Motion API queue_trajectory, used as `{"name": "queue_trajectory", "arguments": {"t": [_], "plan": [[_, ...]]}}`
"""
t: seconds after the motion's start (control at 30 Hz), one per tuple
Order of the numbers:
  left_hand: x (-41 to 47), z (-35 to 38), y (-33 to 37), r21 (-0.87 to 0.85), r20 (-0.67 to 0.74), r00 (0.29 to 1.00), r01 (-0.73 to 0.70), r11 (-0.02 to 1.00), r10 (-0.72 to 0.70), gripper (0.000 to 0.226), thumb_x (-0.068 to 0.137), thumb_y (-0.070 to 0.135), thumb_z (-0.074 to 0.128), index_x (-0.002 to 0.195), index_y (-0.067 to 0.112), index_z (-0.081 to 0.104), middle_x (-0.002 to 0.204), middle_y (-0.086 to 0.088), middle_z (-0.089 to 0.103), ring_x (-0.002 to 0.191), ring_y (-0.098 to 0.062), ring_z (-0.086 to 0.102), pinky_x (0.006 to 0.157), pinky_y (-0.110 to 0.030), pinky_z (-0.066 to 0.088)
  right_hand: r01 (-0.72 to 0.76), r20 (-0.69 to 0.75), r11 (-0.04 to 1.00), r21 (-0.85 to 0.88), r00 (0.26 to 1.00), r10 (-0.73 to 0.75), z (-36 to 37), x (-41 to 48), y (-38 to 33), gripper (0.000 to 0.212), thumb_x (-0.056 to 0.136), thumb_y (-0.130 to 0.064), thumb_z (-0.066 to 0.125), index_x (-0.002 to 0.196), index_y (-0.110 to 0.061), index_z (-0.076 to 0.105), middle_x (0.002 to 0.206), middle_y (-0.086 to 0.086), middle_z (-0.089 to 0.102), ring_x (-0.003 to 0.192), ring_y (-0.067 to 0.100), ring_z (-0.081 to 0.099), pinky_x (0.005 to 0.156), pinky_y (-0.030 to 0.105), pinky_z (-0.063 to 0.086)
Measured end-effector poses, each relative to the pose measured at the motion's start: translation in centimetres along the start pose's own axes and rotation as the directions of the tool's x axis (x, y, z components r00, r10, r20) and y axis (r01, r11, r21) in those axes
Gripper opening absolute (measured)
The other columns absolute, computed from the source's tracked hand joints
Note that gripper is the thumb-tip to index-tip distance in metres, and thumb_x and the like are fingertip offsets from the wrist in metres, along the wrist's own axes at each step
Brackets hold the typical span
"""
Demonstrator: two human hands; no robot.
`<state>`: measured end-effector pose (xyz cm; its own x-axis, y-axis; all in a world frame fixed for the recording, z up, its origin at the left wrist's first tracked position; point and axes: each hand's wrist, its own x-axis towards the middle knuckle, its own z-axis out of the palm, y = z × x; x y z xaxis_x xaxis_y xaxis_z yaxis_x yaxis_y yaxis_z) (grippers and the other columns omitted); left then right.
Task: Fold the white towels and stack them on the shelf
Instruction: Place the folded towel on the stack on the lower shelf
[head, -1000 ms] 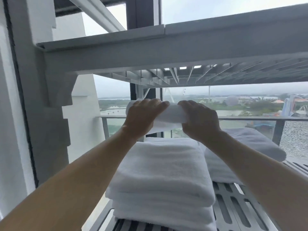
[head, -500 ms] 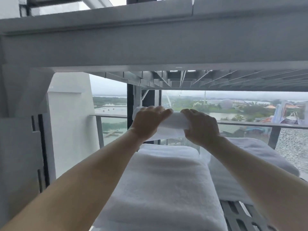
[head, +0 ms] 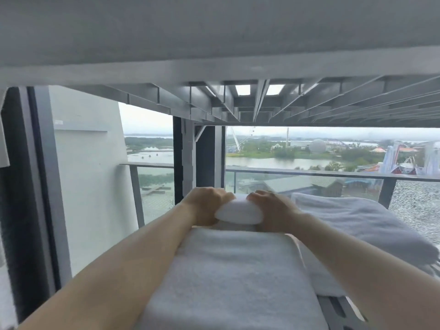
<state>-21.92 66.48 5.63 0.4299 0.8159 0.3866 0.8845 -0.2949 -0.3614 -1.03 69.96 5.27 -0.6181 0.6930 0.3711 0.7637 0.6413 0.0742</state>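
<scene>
Head view: the left hand (head: pixel 206 204) and right hand (head: pixel 271 208) each grip an end of a small folded white towel (head: pixel 238 213). Its long axis runs 9 to 3 o'clock, over the far end of the folded towel stack (head: pixel 233 277). Another towel pile (head: pixel 357 225) lies at 3 o'clock on the slatted shelf (head: pixel 338 308).

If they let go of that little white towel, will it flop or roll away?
Probably soft and floppy: the small towel bulges between the left hand and right hand. Rolling seems unlikely, because the fluffy towel stack lies right under it.
</scene>
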Motion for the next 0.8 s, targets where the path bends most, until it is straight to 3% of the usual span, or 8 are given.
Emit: {"name": "queue_trajectory", "arguments": {"t": [0.1,0.2,0.37,0.47,0.63,0.8], "plan": [[0.3,-0.9,-0.3,-0.033,0.01,1.0,0.022,0.999,-0.021,0.045,0.078,0.021,0.056,0.121,0.025,0.046,0.111,0.005,0.058,0.096,-0.017,0.059,0.068,-0.029,0.043,-0.017,-0.074,1.0,0.0,0.997,0.017,-1.1,0.2,0.1,0.043,0.063,-0.03,0.064,0.105,-0.028,0.051,0.103,-0.005,0.057,0.097,0.022,0.056,0.071,0.03,0.042],[0.1,-1.5,-0.5,-0.104,-0.014,0.996,0.086,0.991,-0.088,0.043,0.076,0.014,0.056,0.117,0.023,0.045,0.108,0.004,0.056,0.094,-0.018,0.058,0.069,-0.031,0.048,-0.017,-0.15,1.0,0.018,0.988,0.02,-2.0,0.5,-0.1,0.045,0.062,-0.029,0.064,0.105,-0.031,0.052,0.102,-0.007,0.057,0.096,0.02,0.055,0.067,0.027,0.038],[-1.5,-0.5,0.6,-0.213,0.072,0.992,0.12,0.97,-0.107,0.05,0.071,0.053,0.063,0.114,0.032,0.047,0.11,0.009,0.057,0.099,-0.015,0.056,0.076,-0.035,0.05,0.057,0.074,0.998,-0.037,0.996,-0.055,-1.6,-0.2,-1.0,0.058,0.067,-0.046,0.072,0.117,-0.029,0.047,0.116,-0.004,0.054,0.107,0.02,0.051,0.084,0.032,0.041],[-1.9,-0.6,0.9,-0.213,-0.009,0.997,0.079,0.974,-0.083,0.046,0.076,0.052,0.059,0.114,0.029,0.052,0.109,0.006,0.06,0.099,-0.017,0.058,0.076,-0.034,0.05,0.037,0.089,0.999,-0.014,0.995,-0.036,-1.9,-0.5,-1.2,0.06,0.069,-0.045,0.072,0.119,-0.027,0.045,0.119,-0.002,0.052,0.111,0.022,0.048,0.088,0.033,0.041],[-2.3,-1.3,0.8,-0.168,-0.112,0.992,0.041,0.985,-0.061,0.043,0.079,0.046,0.058,0.117,0.027,0.053,0.109,0.006,0.061,0.092,-0.018,0.061,0.069,-0.026,0.041,0.016,0.077,0.999,0.036,0.997,-0.018,-2.6,-0.8,-1.2,0.064,0.065,-0.042,0.076,0.119,-0.028,0.045,0.115,-0.004,0.052,0.106,0.019,0.049,0.077,0.028,0.036],[-3.0,-1.1,0.8,-0.292,0.003,0.997,0.071,0.954,-0.073,0.048,0.073,0.046,0.066,0.118,0.035,0.054,0.117,0.009,0.059,0.105,-0.013,0.054,0.079,-0.028,0.045,-0.012,0.175,0.993,0.116,0.985,-0.008,-2.0,-1.3,-1.2,0.054,0.072,-0.037,0.072,0.12,-0.03,0.049,0.118,-0.004,0.051,0.104,0.016,0.049,0.078,0.025,0.036]]}}
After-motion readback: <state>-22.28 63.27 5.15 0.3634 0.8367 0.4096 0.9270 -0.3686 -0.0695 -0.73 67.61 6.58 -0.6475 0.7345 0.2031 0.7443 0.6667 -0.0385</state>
